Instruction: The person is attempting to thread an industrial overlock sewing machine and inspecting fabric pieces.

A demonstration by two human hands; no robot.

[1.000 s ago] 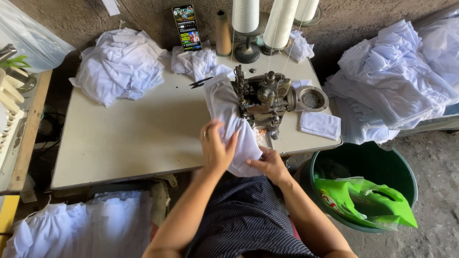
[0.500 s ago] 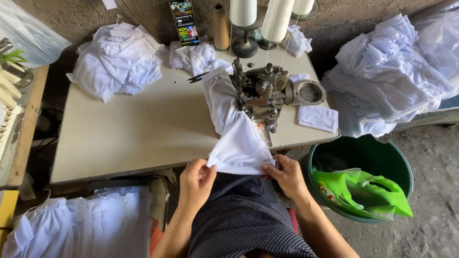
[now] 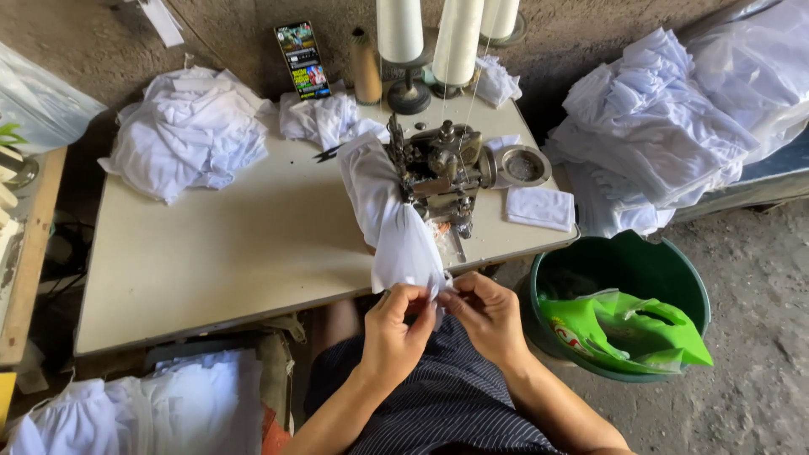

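One white cloth [image 3: 396,223] hangs off the near edge of the table [image 3: 219,253], and we hold its lower end with both hands. Its long axis runs from the sewing machine [image 3: 442,168] at the far end down toward us, leaning slightly right as it comes. The upper end is draped against the left side of the machine, so we cannot see where the cloth ends there or how it sits under the needle.

Our left hand [image 3: 396,333] and right hand [image 3: 489,316] are pinched narrow on the bottom hem, fingertips close together; the hem itself is mostly covered by our fingers.

Behind the machine stand thread cones [image 3: 455,34], their tops cut off by the frame. On the far left of the table lies a pile of white cloth [image 3: 190,135]. To the right, near us, a green bucket [image 3: 624,270] holds a green plastic bag [image 3: 628,329]. More white cloth [image 3: 666,126] is heaped at the far right, partly out of view.
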